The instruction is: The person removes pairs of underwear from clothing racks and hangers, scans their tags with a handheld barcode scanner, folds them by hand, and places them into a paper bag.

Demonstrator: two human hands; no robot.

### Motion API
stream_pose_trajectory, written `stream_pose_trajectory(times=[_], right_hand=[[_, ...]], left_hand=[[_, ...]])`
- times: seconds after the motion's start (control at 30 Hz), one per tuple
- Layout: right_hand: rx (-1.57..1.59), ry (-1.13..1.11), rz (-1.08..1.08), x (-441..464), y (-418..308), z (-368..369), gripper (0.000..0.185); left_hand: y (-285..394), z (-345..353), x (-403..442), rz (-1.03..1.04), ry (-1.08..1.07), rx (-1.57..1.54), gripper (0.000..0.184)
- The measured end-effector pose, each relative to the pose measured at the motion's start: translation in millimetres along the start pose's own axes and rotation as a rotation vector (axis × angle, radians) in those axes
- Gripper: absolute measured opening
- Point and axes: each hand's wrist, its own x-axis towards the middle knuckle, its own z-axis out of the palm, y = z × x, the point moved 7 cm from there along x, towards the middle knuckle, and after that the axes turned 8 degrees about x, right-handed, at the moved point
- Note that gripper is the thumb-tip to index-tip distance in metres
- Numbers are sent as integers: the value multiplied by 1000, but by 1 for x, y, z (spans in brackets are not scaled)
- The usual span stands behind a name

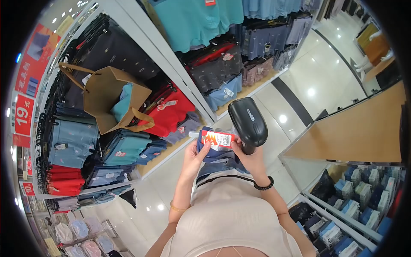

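Navy cloth (210, 156), partly behind tag (219, 139), is pinched by left hand (198, 153); right hand (249, 162) grips scanner (248, 125), handle (247, 150) mostly obscured.

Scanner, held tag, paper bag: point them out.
Scanner (248, 123): head view, black casing.
Held tag (220, 139): head view, white label.
Paper bag (98, 97): head view, brown wall.

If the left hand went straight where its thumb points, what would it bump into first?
The red-and-white printed tag over the dark-blue fabric. The left hand's thumb seems to touch it, though depth is hard to judge.
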Motion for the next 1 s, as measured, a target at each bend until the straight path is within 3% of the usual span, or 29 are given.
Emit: stream_pose_trajectory(times=[0.1,0.27,0.4,0.5,0.6,0.7,0.8,0.9,1.0], right_hand=[[53,118,-93,2,-6,-10,19],[-175,15,-215,11,-24,-28,21],[-210,34,-217,15,-44,-26,11],[-74,67,-169,11,-30,-29,18],[127,161,-163,11,-21,-33,15],[109,89,-91,9,-22,-33,13],[-173,80,-29,2,-31,-44,22],[-79,-10,215,-14,-27,-54,29],[-339,-385,162,-25,-29,-54,40]], left_hand=[[-3,10,5,20,-85,229,15],[21,27,8,103,-228,753,14],[32,45,3,246,-513,989,20],[13,37,8,20,-521,737,26],[-5,33,13,-19,-289,439,29],[-12,36,15,-97,-172,199,27],[-1,28,23,7,-139,309,22],[15,19,33,53,-150,484,23],[24,12,40,12,-167,656,23]])
